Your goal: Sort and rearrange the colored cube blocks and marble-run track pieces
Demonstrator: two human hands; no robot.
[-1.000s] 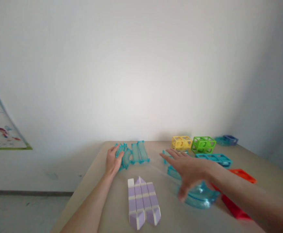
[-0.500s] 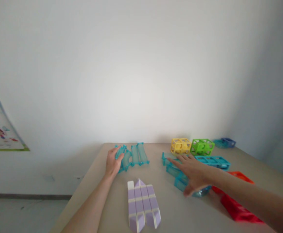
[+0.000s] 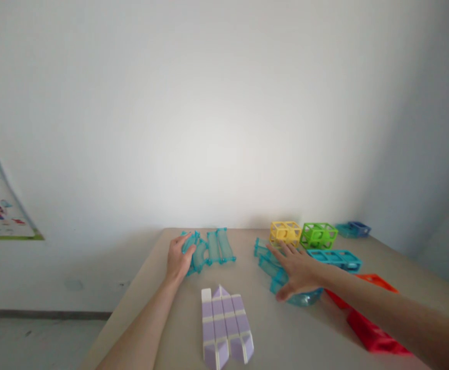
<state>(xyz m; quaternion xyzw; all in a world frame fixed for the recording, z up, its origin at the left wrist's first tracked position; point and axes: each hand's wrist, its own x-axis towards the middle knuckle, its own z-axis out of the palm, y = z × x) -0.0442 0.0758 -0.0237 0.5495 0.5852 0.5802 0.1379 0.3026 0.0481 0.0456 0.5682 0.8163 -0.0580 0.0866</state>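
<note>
1 view, head: left hand (image 3: 178, 259) and right hand (image 3: 299, 268) well apart over the table (image 3: 274, 336).
Left grip: thumb and fingers curved about the outer side of the left teal pieces (image 3: 200, 254); how firmly, cannot tell.
Right grip: palm down, fingers spread wide, nothing seen clasped; contact below, cannot tell.
Right teal pieces (image 3: 269, 266): partly under the right hand and just left of it; row's long axis slants far-left to near-right; right hand nearer.
Purple blocks (image 3: 226, 324): between the forearms, touched by neither hand.
</note>
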